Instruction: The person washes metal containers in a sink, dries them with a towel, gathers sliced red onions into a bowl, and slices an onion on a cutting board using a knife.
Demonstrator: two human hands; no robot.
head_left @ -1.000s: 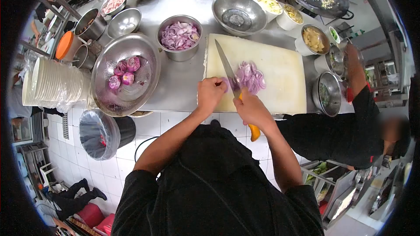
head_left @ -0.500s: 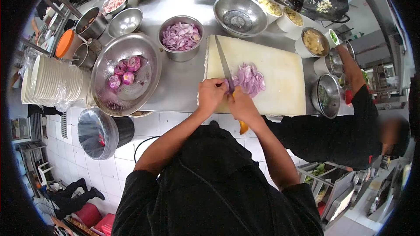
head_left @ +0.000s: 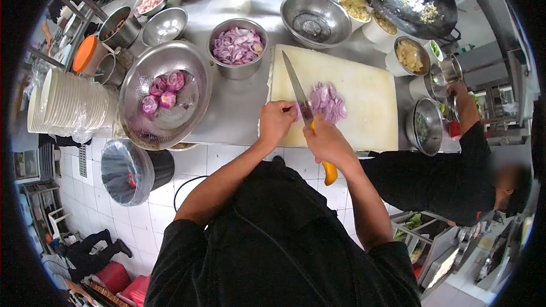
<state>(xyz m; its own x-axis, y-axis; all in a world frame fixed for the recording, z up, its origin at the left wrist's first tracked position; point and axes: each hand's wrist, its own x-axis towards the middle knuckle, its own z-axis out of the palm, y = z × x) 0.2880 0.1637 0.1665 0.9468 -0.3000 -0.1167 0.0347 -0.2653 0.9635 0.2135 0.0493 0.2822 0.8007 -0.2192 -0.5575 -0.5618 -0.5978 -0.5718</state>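
Observation:
My right hand (head_left: 330,143) grips the yellow handle of a kitchen knife (head_left: 296,85), its blade slanting up and left over the white cutting board (head_left: 364,91). At the board's left front, my left hand (head_left: 277,121) is closed, fingertips pinched at a small piece of red onion (head_left: 298,111), mostly hidden by the fingers. Just right of the blade lies a pile of sliced red onion (head_left: 328,104). Behind and left of the board stands a steel pot (head_left: 236,72) full of onion slices. A wide steel colander (head_left: 196,105) at left holds several peeled red onions (head_left: 167,99).
An empty-looking steel bowl (head_left: 315,18) sits behind the board. Tubs of chopped food (head_left: 410,57) line the right, where a co-worker's arm (head_left: 467,108) reaches in. A wok (head_left: 415,0) is at the back right. A lined bin (head_left: 128,173) stands below the table at left.
My right hand and the knife have shifted right, away from my left fingertips. The left hand has barely moved. At the back, the ladle has shifted left over the wok's edge.

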